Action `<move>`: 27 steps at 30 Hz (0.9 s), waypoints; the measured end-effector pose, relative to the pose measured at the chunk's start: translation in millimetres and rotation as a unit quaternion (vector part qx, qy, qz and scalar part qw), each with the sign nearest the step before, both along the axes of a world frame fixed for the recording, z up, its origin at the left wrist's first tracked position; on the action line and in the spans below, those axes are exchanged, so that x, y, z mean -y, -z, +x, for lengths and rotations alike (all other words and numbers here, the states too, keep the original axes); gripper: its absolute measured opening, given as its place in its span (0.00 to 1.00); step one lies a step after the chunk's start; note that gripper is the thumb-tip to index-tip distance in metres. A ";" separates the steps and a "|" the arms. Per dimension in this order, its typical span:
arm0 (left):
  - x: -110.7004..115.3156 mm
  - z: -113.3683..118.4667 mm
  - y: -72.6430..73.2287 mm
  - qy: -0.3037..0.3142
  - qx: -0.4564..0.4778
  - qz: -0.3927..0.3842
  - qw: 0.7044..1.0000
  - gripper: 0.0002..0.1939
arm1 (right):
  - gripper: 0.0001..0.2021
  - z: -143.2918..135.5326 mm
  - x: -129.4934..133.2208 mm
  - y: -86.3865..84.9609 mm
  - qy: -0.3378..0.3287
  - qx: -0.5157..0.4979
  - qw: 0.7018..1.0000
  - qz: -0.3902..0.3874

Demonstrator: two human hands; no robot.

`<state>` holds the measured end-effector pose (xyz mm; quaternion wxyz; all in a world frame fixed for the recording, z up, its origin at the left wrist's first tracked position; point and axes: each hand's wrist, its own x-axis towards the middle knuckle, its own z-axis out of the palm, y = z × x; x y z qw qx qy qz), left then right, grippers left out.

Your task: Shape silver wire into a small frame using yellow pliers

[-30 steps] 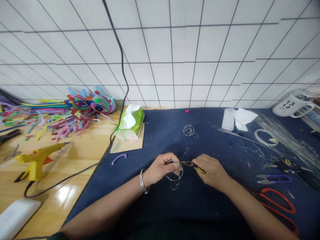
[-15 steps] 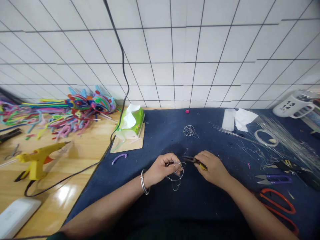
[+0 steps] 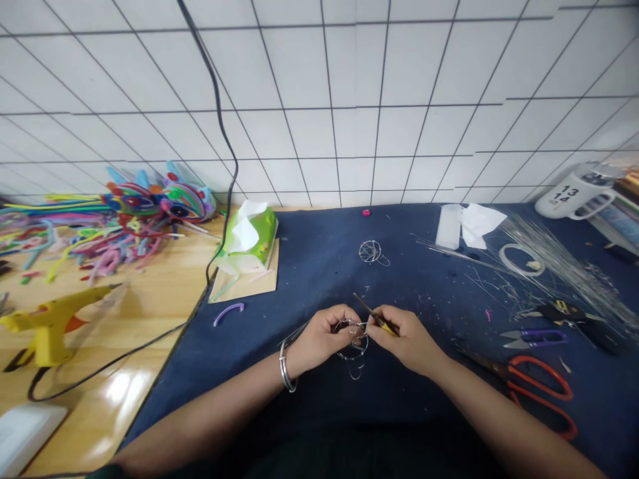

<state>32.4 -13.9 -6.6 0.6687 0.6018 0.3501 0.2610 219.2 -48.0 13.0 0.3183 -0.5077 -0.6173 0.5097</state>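
My left hand (image 3: 327,336) pinches a small round wire frame (image 3: 360,354), with a loose thin loop dangling below it. Its upper part is partly hidden by my fingers. My right hand (image 3: 407,339) is closed around yellow-handled pliers (image 3: 372,311), whose dark jaws point up and to the left. The right thumb and fingertips meet the frame's right edge, touching or nearly touching the wire there. Farther back on the dark blue cloth (image 3: 309,266) lies a similar wire ball (image 3: 370,251), also with a loose loop.
Red-handled scissors (image 3: 542,378), purple thread snips (image 3: 534,338) and a bundle of straight wires (image 3: 564,266) lie at right, before a white mug (image 3: 569,194). At left are a yellow glue gun (image 3: 52,326), a tissue pack (image 3: 249,233) and colourful pipe-cleaner figures (image 3: 184,199).
My right hand has come left to the wire frame, and the pliers now tilt upward. My left hand still holds the frame. The whole view has shifted slightly.
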 end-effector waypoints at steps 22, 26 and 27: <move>-2.1 -0.1 -0.4 0.043 -0.048 0.022 0.998 0.03 | 0.06 -6.1 3.2 8.3 0.056 -0.057 0.997 -0.015; -2.2 -0.2 1.5 0.040 -0.064 0.018 0.997 0.03 | 0.05 -10.4 4.2 11.9 0.073 -0.065 0.995 -0.020; -2.0 -0.1 2.2 0.036 -0.064 0.018 0.997 0.03 | 0.05 -11.3 4.5 12.8 0.078 -0.066 0.995 -0.020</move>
